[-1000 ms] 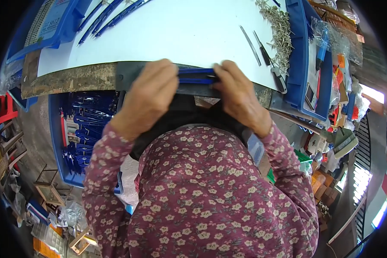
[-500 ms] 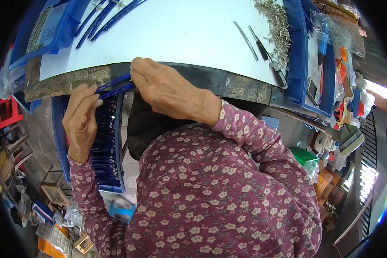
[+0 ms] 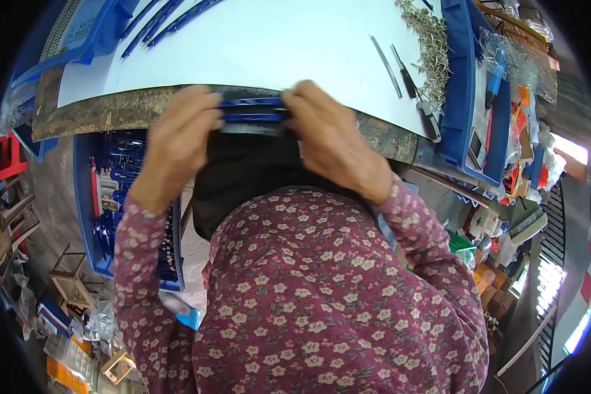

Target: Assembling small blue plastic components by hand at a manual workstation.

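Gripping a small bundle of blue plastic strips at the near edge of the white tabletop, I have my left hand closed over one end and my right hand closed over the other, fingers curled on top and both thumbs hidden underneath. Between my two hands I can make out at least two strips stacked flat, one above the other, though the exact count inside my grip I cannot tell. The bundle lies level, right over the dark worn edge of the bench, with my dark lap just below it. Beyond my left hand, at the far side of the tabletop, three more long blue strips lie fanned out side by side, well apart from my fingers. Beyond my right hand lie two thin metal rods, nearly parallel, and just past them one loose heap of small pale metal pins, too many and too small to count. Further to the right of that hand stands one blue tray on its edge. Below my left hand, down beside my knee, sits one blue crate filled with many blue plastic parts, which I cannot count. Both my forearms are in flowered maroon sleeves.
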{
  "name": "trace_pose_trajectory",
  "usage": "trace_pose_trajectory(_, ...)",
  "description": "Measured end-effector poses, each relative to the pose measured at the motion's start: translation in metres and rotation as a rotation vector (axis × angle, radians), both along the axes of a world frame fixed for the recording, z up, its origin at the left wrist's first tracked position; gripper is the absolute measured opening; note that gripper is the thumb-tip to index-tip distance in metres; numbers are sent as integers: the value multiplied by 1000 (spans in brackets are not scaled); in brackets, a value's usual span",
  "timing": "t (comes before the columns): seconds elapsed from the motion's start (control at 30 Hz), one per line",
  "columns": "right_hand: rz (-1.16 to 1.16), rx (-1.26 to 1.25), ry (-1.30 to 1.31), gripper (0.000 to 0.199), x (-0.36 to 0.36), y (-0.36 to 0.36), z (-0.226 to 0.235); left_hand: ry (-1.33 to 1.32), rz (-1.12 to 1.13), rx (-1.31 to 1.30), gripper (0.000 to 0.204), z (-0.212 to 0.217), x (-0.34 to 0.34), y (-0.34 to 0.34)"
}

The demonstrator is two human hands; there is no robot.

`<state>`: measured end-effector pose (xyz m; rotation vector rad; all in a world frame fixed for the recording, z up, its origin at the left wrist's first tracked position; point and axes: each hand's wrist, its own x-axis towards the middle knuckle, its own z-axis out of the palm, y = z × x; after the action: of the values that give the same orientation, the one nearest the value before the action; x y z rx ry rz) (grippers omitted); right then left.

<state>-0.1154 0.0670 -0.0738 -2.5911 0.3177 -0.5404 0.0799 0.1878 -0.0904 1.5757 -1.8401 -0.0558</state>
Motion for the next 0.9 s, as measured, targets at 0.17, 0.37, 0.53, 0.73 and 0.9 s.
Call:
trace_pose_trajectory(0.17,101,-18,-154,27,58,18,-11,77,175,100,18,12,31,38)
trace_pose_trajectory(0.37,-2,-26,41,35,-9,-5,-6,34,-22,-57,16,-1,-10,-6)
trace_pose_trajectory(0.53,-96,-42,126,40,-41,-11,9,76,-151,-33,12,-3,-38,-29)
trace_pose_trajectory(0.73,-50,-8,38,34,-6,-1,-4,47,-39,-24,14,-1,-6,-6)
trace_pose_trajectory(0.9,44,-16,-145,23,51,13,-15,44,138,30,17,9,34,27)
